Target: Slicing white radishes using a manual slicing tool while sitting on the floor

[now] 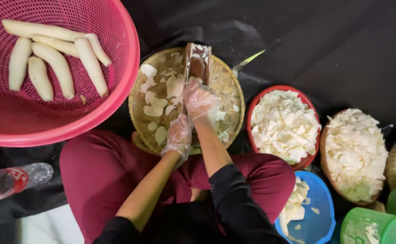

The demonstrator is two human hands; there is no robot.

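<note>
Clear plastic bottle (12,180) lying at lower left, red label band around middle.

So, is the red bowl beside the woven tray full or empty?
Full. The red bowl is heaped with thin white slices up to its rim, rising above it in the middle.

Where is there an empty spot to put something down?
Bare black cloth lies open above the red bowl and the woven tray. The right side is crowded: bowls of white slices sit packed together, down to the blue bowl and green cups.
</note>
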